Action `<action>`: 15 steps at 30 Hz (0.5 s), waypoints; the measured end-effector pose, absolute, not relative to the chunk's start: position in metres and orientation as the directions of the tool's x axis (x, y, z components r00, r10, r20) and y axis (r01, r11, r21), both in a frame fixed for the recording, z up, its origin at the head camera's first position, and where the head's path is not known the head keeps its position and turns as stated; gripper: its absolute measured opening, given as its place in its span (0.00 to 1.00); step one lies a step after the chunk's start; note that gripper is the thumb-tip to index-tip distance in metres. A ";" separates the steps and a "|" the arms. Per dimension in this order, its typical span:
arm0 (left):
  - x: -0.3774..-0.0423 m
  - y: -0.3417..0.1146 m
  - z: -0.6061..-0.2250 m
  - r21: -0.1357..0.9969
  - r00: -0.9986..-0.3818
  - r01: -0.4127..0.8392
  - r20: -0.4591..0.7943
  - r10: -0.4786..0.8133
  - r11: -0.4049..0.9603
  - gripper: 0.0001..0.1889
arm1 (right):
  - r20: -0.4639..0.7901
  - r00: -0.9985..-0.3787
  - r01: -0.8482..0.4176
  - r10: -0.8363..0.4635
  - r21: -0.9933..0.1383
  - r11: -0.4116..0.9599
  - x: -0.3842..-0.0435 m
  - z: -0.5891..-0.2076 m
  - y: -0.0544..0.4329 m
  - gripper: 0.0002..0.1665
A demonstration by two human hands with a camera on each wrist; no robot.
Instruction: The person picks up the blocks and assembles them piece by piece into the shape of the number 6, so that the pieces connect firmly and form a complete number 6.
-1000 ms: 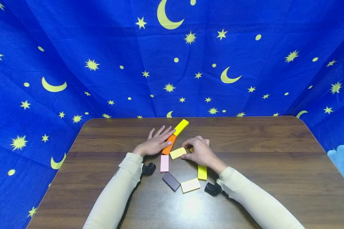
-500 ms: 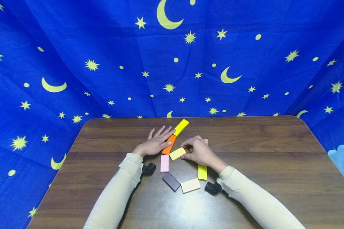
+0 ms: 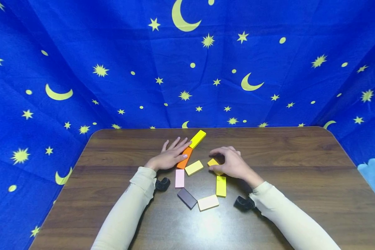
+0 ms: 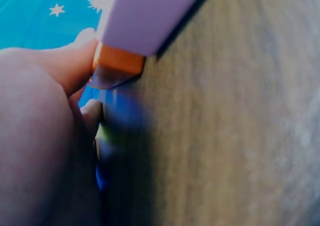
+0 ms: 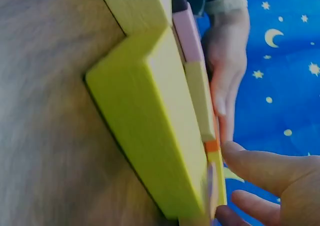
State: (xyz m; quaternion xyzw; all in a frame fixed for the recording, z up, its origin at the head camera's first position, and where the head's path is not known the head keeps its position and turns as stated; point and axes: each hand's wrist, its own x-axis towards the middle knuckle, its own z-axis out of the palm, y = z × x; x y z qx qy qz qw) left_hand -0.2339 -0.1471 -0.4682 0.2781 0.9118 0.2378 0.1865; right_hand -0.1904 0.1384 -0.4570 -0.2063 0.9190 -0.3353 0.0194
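Note:
My left hand (image 3: pixel 168 158) lies flat with fingers spread, thumb and fingertips touching an orange block (image 3: pixel 183 160) and the near end of a bright yellow block (image 3: pixel 198 139). In the left wrist view, the thumb touches the orange block (image 4: pixel 117 65) beside a pink block (image 4: pixel 150 18). Just right of the orange block sits a pale yellow block (image 3: pixel 194 168), touched by neither hand. My right hand (image 3: pixel 232 162) curves loosely around an amber block (image 3: pixel 213 162); its thumb lies over the block and its index finger is arched apart from it. The thumb partly hides this block.
Below, a pink block (image 3: pixel 180 178), a dark purple block (image 3: pixel 187 198), a cream block (image 3: pixel 208 202) and a yellow block (image 3: pixel 221 187) continue the rough ring on the wooden table (image 3: pixel 287 156). Behind the table hangs a blue star-and-moon cloth (image 3: pixel 137 52).
My right hand has let go of the pale yellow block and moved right to the amber one. The pale yellow block stays next to the orange one. My left hand has not moved.

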 end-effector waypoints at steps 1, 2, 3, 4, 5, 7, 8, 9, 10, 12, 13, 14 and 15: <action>-0.234 -0.147 -0.469 0.534 -0.776 0.420 -0.208 0.596 0.733 0.32 | 0.095 -0.916 -0.360 -0.389 -0.624 0.694 -0.190 -0.457 0.142 0.30; -0.234 -0.147 -0.469 0.533 -0.776 0.422 -0.206 0.597 0.733 0.32 | 0.088 -0.918 -0.354 -0.387 -0.624 0.697 -0.190 -0.456 0.145 0.30; -0.234 -0.147 -0.469 0.532 -0.775 0.425 -0.204 0.598 0.732 0.32 | 0.079 -0.918 -0.350 -0.389 -0.622 0.700 -0.190 -0.456 0.147 0.30; -0.234 -0.148 -0.470 0.532 -0.775 0.428 -0.201 0.600 0.731 0.32 | 0.070 -0.917 -0.349 -0.394 -0.618 0.704 -0.190 -0.455 0.150 0.30; -0.234 -0.148 -0.470 0.533 -0.774 0.430 -0.198 0.601 0.729 0.32 | 0.059 -0.914 -0.351 -0.402 -0.613 0.708 -0.189 -0.455 0.151 0.30; -0.234 -0.148 -0.471 0.531 -0.774 0.430 -0.199 0.601 0.730 0.32 | 0.039 -0.907 -0.357 -0.420 -0.600 0.716 -0.188 -0.454 0.154 0.29; -0.234 -0.148 -0.471 0.533 -0.774 0.430 -0.198 0.601 0.729 0.32 | 0.031 -0.902 -0.363 -0.430 -0.593 0.719 -0.188 -0.454 0.155 0.29; -0.234 -0.148 -0.470 0.533 -0.775 0.429 -0.197 0.600 0.729 0.32 | 0.024 -0.897 -0.370 -0.441 -0.586 0.721 -0.188 -0.455 0.155 0.28; -0.234 -0.148 -0.470 0.533 -0.776 0.428 -0.197 0.599 0.729 0.32 | 0.020 -0.893 -0.376 -0.449 -0.580 0.723 -0.187 -0.455 0.155 0.28; -0.234 -0.148 -0.470 0.533 -0.777 0.427 -0.196 0.598 0.730 0.32 | 0.019 -0.887 -0.388 -0.461 -0.573 0.722 -0.187 -0.455 0.155 0.27; -0.234 -0.148 -0.470 0.533 -0.777 0.427 -0.197 0.598 0.730 0.32 | 0.023 -0.884 -0.395 -0.467 -0.571 0.720 -0.188 -0.455 0.155 0.27; -0.234 -0.148 -0.470 0.533 -0.777 0.425 -0.198 0.597 0.731 0.32 | 0.027 -0.881 -0.403 -0.473 -0.570 0.717 -0.188 -0.456 0.155 0.26; -0.234 -0.148 -0.470 0.535 -0.777 0.424 -0.200 0.597 0.731 0.32 | 0.031 -0.878 -0.409 -0.478 -0.569 0.713 -0.188 -0.456 0.155 0.26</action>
